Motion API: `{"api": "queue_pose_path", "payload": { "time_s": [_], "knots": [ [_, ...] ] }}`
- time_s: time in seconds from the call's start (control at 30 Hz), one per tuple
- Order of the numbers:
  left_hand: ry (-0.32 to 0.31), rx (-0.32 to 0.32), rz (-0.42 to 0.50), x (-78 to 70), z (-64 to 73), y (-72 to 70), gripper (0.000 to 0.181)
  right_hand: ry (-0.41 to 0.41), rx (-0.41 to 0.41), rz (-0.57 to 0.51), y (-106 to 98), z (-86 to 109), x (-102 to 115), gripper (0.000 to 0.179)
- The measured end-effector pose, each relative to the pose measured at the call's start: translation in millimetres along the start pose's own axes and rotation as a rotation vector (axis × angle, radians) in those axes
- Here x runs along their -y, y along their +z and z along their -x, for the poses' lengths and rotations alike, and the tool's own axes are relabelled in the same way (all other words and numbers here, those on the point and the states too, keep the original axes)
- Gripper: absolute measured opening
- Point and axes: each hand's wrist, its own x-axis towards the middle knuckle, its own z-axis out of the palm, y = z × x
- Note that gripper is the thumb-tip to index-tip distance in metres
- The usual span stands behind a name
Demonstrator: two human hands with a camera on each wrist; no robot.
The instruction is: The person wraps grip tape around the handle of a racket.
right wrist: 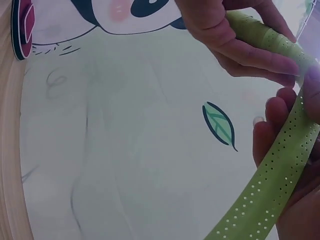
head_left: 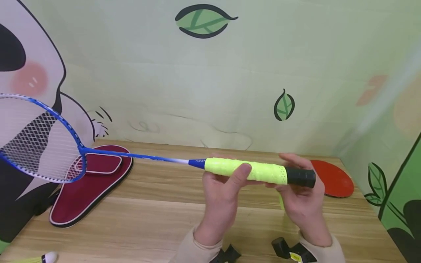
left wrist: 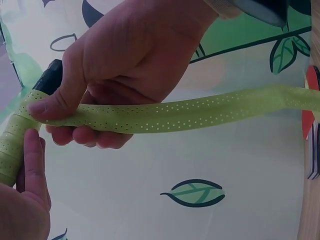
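A blue and white badminton racket (head_left: pixel 164 159) is held level above the table, its head to the left. Lime-yellow perforated grip tape (head_left: pixel 263 172) wraps most of the handle, leaving a black butt end (head_left: pixel 300 177) uncovered. My left hand (head_left: pixel 219 199) grips the wrapped handle from below, thumb along its near side. At the butt end, my right hand (head_left: pixel 304 204) pinches the tape between thumb and fingers, seen best in the left wrist view. A loose strip of tape (left wrist: pixel 170 118) trails from that pinch; in the head view the handle and hand hide most of it.
On the wooden table (head_left: pixel 158 219) lies a maroon paddle case (head_left: pixel 95 197) at left, beneath the racket head. A red table-tennis paddle (head_left: pixel 335 179) is behind my right hand. A shuttlecock (head_left: pixel 50 257) shows at the front left. Behind stands a printed cloth wall (head_left: pixel 210 91).
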Motion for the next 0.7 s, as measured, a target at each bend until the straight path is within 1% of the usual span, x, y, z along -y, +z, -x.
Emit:
{"api": "queue_pose_path", "payload": {
  "time_s": [0.07,0.2,0.3,0.33,0.4,0.43,0.53,0.6,0.63,0.7],
  "knots": [
    [0.003,0.005,0.012,0.6,-0.4,-0.5,0.014,-0.015,-0.007,-0.018,1.8,-0.1,0.0,0.047],
    [-0.008,0.000,0.006,1.2,-0.3,-1.3,0.009,-0.030,-0.029,-0.029,4.8,1.7,0.0,0.040],
    [-0.037,-0.027,-0.003,0.4,0.6,-1.1,0.015,-0.039,-0.051,-0.042,6.4,2.2,-1.0,0.038],
    [-0.044,-0.021,0.012,-0.1,0.6,-0.8,0.017,-0.039,-0.058,-0.044,6.7,2.3,-1.3,0.037],
    [-0.046,0.015,0.064,-1.4,0.3,-0.3,0.020,-0.030,-0.076,-0.046,7.3,2.3,-1.7,0.035],
    [-0.040,0.046,0.096,-1.9,0.1,-0.4,0.025,-0.022,-0.084,-0.045,7.6,2.2,-1.8,0.034],
    [0.000,0.174,0.196,-2.2,-0.8,-1.3,0.043,-0.009,-0.100,-0.041,7.9,1.7,-2.4,0.031],
    [0.028,0.228,0.218,-1.3,-0.8,-2.4,0.049,-0.010,-0.105,-0.042,7.8,0.8,-2.9,0.032],
    [0.039,0.243,0.215,-0.9,-0.8,-2.8,0.048,-0.018,-0.102,-0.043,7.5,0.2,-3.2,0.033],
    [0.053,0.255,0.203,-0.2,-1.0,-3.1,0.045,-0.024,-0.090,-0.044,6.4,-0.6,-3.2,0.035]
  ]
}}
